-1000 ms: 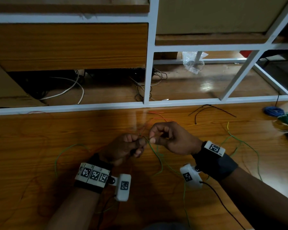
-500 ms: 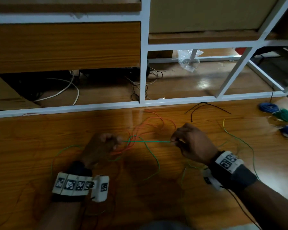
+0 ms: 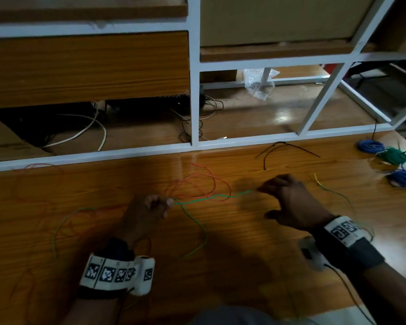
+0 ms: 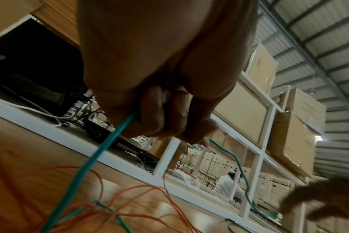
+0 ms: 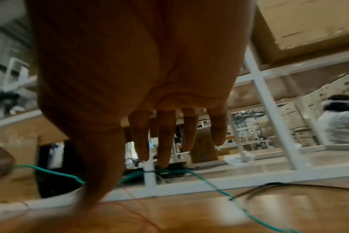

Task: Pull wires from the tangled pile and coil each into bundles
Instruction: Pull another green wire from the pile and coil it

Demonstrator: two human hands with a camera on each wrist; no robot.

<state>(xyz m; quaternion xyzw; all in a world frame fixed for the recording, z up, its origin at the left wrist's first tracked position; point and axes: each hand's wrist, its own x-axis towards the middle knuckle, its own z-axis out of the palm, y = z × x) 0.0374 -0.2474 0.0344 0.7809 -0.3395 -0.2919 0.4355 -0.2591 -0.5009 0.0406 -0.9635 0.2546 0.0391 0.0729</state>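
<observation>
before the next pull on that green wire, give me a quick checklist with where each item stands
1. Left hand pinches the green wire: ok.
2. Right hand grips the wire: not ok, fingers spread open in the right wrist view.
3. Green wire free of the orange wire: not ok, they cross near the left hand.
4. Finished coils clear of the pull path: ok, at the table's far right.
5. Wire's far end free: cannot tell.

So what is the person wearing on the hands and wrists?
Both hands are bare. The left wrist has a white band of black square codes over a dark strap, with a small white camera. The right wrist has the same, and a thin black cable runs from it.
</observation>
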